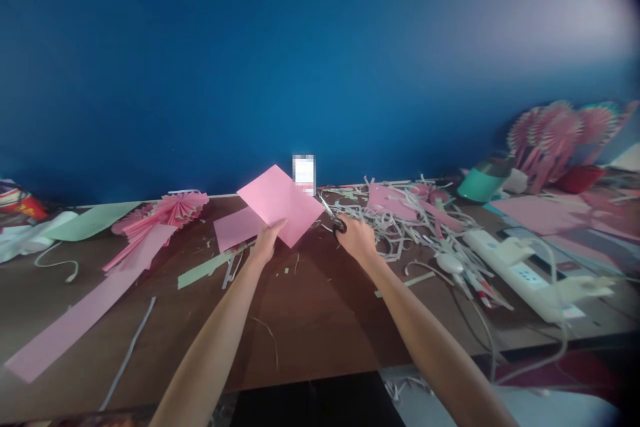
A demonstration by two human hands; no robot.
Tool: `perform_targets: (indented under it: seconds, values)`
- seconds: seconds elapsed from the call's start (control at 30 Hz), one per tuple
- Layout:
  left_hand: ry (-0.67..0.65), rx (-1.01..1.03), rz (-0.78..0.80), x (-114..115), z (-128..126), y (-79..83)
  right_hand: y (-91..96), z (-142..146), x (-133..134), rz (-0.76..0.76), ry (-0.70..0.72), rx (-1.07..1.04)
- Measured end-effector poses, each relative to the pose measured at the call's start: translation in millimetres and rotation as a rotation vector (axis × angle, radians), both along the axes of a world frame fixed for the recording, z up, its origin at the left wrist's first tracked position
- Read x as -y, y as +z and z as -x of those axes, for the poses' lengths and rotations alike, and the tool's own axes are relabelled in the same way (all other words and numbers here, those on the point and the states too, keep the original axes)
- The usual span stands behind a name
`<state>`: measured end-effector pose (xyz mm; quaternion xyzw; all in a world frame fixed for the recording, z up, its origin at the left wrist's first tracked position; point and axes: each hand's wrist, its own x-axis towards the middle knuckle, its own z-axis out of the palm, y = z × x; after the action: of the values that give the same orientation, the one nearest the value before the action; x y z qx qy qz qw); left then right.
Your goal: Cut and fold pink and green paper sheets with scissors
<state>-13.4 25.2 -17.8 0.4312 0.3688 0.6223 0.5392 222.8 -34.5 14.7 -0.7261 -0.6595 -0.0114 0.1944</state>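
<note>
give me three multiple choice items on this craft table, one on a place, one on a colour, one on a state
1. Where is the white power strip?
A. right of the right hand
B. left of the left hand
C. against the blue wall

2. What colour is the sheet in the left hand?
A. green
B. pink
C. white

3. How are the scissors?
A. lying flat on the table
B. hanging on the wall
C. gripped in the right hand

Answers:
1 A: the power strip lies right of the right hand.
2 B: the left hand holds a pink sheet.
3 C: the fingers wrap the handles of the scissors.
</note>
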Motion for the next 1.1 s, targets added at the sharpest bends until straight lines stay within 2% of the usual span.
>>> perform_targets:
  seconds: [0.17,0.37,0.47,0.57,0.7,0.8,0.93,1.03,1.1]
  values:
    - [-0.054,0.171,0.071,1,-4,4.8,-6.1,1,-2,-0.009,0.088,-0.055]
    - [-0.198,0.314,0.018,14,-1,28.2,-6.8,8,0,0.020,0.332,-0.157]
    - [-0.269,0.372,-0.005,17,4,34.9,-5.7,13,2,0.020,0.349,-0.179]
    - [-0.317,0.442,-0.024,12,6,29.7,-6.3,16,4,0.029,0.343,-0.162]
    - [-0.298,0.405,-0.037,5,6,16.0,-8.5,16,5,0.009,0.359,-0.132]
    - [-0.235,0.394,-0.022,4,9,11.4,-8.9,16,5,-0.010,0.361,-0.083]
    - [-0.125,0.376,0.065,7,19,9.1,-6.3,17,6,0.013,0.360,-0.051]
    - [-0.096,0.352,0.140,4,25,4.4,-4.9,20,8,0.017,0.361,-0.049]
    - [-0.049,0.388,0.142,1,26,0.8,-5.9,20,7,0.004,0.340,-0.047]
